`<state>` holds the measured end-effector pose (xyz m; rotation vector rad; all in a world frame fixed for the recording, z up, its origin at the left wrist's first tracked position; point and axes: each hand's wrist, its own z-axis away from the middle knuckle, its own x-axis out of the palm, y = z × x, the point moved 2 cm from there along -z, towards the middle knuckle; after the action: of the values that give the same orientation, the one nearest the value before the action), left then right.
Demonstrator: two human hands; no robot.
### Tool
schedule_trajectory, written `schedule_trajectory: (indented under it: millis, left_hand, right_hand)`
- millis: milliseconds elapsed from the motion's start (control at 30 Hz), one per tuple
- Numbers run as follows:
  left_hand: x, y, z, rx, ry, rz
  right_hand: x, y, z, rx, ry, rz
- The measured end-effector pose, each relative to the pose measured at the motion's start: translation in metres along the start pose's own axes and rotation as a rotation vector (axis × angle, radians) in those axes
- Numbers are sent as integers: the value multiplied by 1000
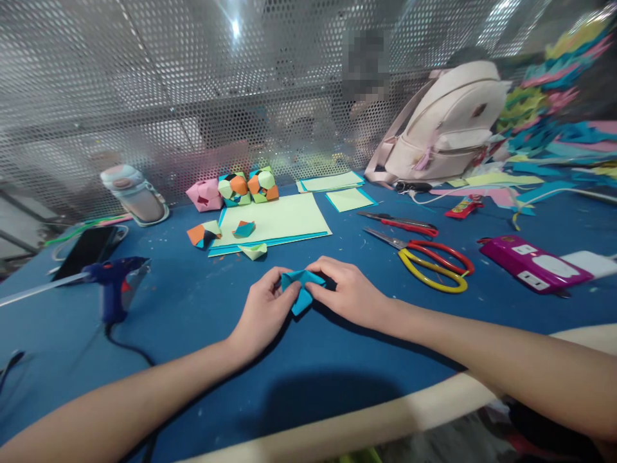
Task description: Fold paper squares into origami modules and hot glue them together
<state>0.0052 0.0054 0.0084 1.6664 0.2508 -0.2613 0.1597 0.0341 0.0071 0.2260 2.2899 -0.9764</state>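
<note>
A small folded piece of blue paper [302,299] is pinched between my two hands, a little above or on the blue table. My left hand [267,310] grips its left side, thumb across the front. On the other side my right hand [346,289] closes thumb and fingers on the right part. Just behind lie a folded light-green paper piece [254,251] and an orange-and-blue folded piece [245,228], the latter on a stack of pale green and blue sheets [284,215]. A partly joined orange, black and green paper piece [203,235] rests left of the stack.
Scissors [431,263] and a red-handled cutter [402,223] lie to the right, near a purple power strip [535,262]. A blue glue gun [116,283], phone [89,251] and bottle [132,193] are on the left. Finished paper balls [234,188] and a backpack [446,128] stand behind.
</note>
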Motion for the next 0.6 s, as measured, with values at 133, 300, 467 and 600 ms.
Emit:
schedule_trajectory:
  millis: [133, 300, 467, 600]
  left_hand:
    - [0, -2, -1, -8, 8, -27]
    - [0, -1, -2, 28, -8, -36]
    - [-1, -1, -1, 84, -53, 2]
    - [-2, -3, -2, 76, -56, 1]
  right_hand:
    - [-1, -1, -1, 43, 8, -44]
    - [-1, 0, 0, 60, 17, -55]
    - [-1, 2, 2, 80, 19, -56]
    - [-2, 2, 0, 96, 21, -60]
